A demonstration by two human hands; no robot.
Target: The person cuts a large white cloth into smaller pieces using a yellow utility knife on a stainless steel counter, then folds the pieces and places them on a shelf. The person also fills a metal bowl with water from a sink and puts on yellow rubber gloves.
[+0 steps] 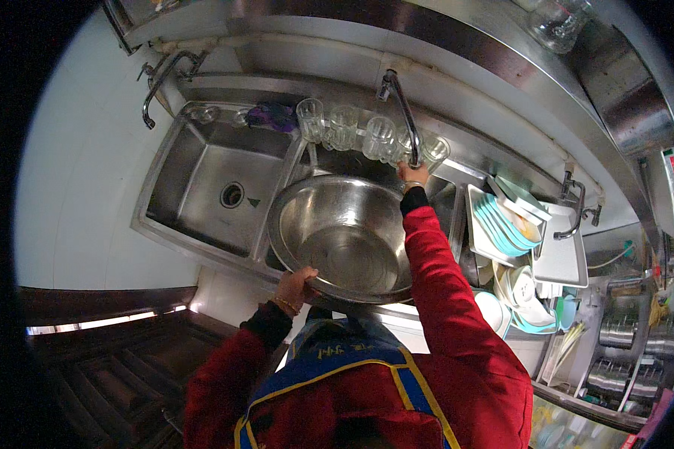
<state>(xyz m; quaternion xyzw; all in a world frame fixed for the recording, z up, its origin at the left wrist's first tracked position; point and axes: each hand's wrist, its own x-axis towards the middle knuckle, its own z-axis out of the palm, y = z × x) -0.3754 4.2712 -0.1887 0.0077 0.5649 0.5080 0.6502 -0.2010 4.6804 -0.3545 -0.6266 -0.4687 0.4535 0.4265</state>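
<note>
A large round stainless steel basin [348, 252] rests over the middle sink, tilted slightly, with a shallow layer of what looks like water at its bottom. My left hand [297, 283] grips its near-left rim. My right hand [414, 175] reaches past the far right rim to the spout end of the middle faucet [401, 106]; whether the fingers close on the spout is hard to tell. Behind the basin stand several clear glass mugs [379, 137] in a row along the sink's back ledge. Beside them on the left lies a dark purple cloth [272, 117].
A sink basin [202, 185] with a drain lies on the left, under a second faucet [165, 81]. Stacked teal-edged dishes [505, 224], a white tray [561, 252] and bowls [522, 292] crowd the right side, near a third faucet [575, 216]. A metal shelf edge [472, 39] runs above.
</note>
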